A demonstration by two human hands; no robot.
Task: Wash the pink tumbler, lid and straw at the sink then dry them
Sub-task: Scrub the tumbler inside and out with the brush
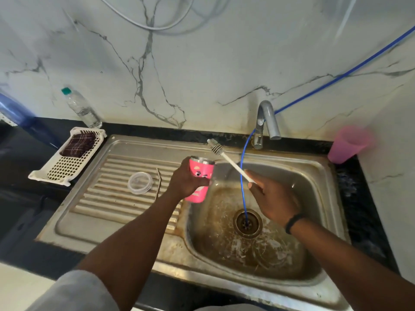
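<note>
Starting far left of the hands: white basket (67,162) with dark cloth (78,142) on black counter (27,198), water bottle (82,107) behind. Clear lid (140,182) and straw (159,182) lie on steel drainboard (101,212), just left of left hand (187,178) gripping pink tumbler (199,180). Right hand (274,198) pinches white brush (226,159) over stained basin (280,254). Marble wall (202,63), tap (267,120) behind; pink cup (348,143) far right.

The sink (139,223) is made of dull, stained and scratched steel, with a ribbed draining board. The tumbler (200,180) is coated in glossy pink, its rim bare metal. The lid (140,182) is of clear plastic, the straw (159,182) of metal. The brush (226,159) is of white plastic. The wall (202,63) is faced with smooth, veined marble. A checked cloth (78,142) is held in a perforated plastic basket (65,169).
</note>
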